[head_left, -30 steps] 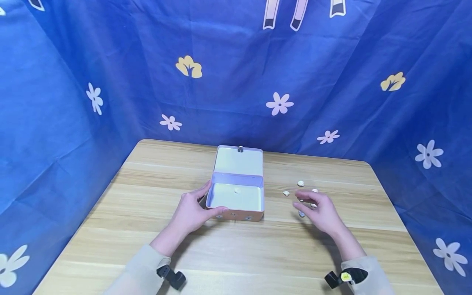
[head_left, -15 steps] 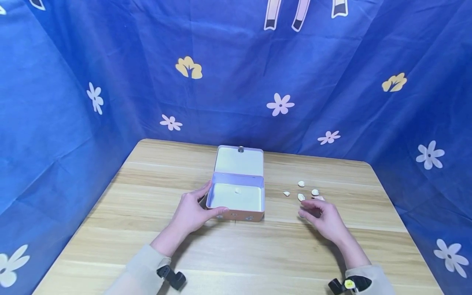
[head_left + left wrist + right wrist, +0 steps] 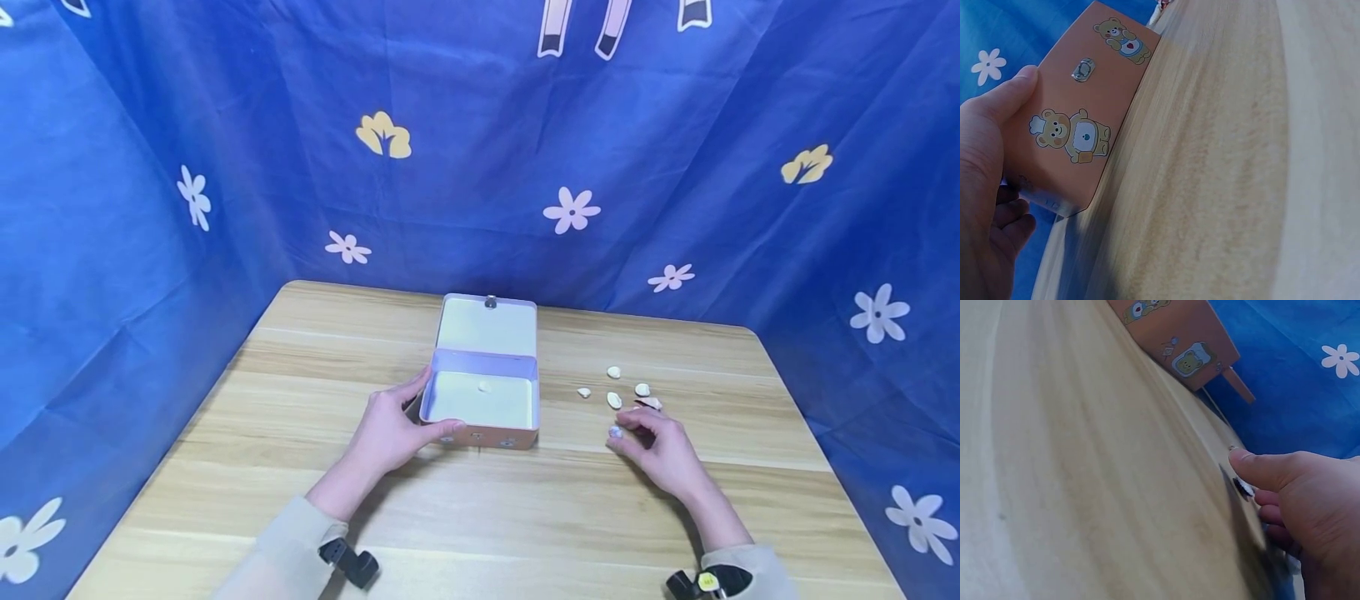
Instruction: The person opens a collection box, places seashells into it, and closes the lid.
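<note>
In the head view, my left hand (image 3: 390, 427) grips the left side of an open hinged tin box (image 3: 498, 437), thumb over the front edge. The left wrist view shows the box's orange-brown front (image 3: 1072, 106) with bears and a small metal catch. A pale small thing (image 3: 484, 387) sits inside on the white bottom. Low over the table, my right hand (image 3: 660, 450) pinches a bluish seashell (image 3: 616, 432) between thumb and fingertips, mostly covered. Just beyond it lie several whitish shells, including an oval one (image 3: 614, 401). A dark-edged shell (image 3: 1244, 487) shows below the thumb in the right wrist view.
Behind the box bottom, its lid (image 3: 487, 327) leans back with a metal latch at the top. The wooden table (image 3: 480, 517) ends at a blue curtain (image 3: 480, 167) with flowers, which hangs behind and on both sides. More shells (image 3: 613, 372) lie right of the box.
My right hand has come down and slightly right, toward the table, and its fingertips have closed on the bluish shell. The left hand and the box have stayed put.
</note>
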`<state>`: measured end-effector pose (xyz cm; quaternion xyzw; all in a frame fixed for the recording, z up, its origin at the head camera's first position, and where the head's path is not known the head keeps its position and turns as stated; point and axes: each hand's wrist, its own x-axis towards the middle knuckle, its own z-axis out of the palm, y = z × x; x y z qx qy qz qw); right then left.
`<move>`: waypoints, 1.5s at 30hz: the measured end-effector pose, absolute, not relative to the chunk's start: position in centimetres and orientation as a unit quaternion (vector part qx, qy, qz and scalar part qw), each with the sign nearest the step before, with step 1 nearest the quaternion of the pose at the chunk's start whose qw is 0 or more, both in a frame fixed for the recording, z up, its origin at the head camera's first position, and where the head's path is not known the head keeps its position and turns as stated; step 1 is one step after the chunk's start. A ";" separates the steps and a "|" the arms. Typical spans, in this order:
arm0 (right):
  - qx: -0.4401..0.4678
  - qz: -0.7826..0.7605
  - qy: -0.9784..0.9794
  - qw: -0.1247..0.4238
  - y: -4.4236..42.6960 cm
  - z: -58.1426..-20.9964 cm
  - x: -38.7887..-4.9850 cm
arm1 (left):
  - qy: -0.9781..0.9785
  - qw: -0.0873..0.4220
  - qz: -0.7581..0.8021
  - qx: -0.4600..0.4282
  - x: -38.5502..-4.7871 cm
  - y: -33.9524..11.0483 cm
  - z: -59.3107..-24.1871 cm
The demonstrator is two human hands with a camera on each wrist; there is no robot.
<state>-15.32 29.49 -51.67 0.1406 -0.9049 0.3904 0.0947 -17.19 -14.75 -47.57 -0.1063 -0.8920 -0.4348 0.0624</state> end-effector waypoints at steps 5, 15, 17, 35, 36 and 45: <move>0.161 0.380 -0.904 0.112 29.5 -52.2 -15.4 | -0.890 0.062 -0.439 -0.107 -17.2 -14.7 -47.5; 0.172 0.365 -0.909 0.105 29.5 -52.7 -15.3 | -0.890 0.070 -0.436 -0.113 -17.3 -14.8 -47.9; 0.172 0.362 -0.910 0.103 29.6 -52.7 -15.3 | -0.890 0.070 -0.437 -0.112 -17.3 -14.8 -48.0; 0.178 0.397 -0.895 0.093 28.8 -50.9 -15.6 | -0.889 0.073 -0.437 -0.114 -17.3 -14.8 -48.4; 0.179 0.401 -0.894 0.091 28.7 -50.8 -15.6 | -0.889 0.073 -0.437 -0.115 -17.3 -14.8 -48.4; 0.195 0.415 -0.884 0.088 27.6 -50.0 -16.2 | -0.890 0.068 -0.435 -0.113 -17.3 -14.9 -48.1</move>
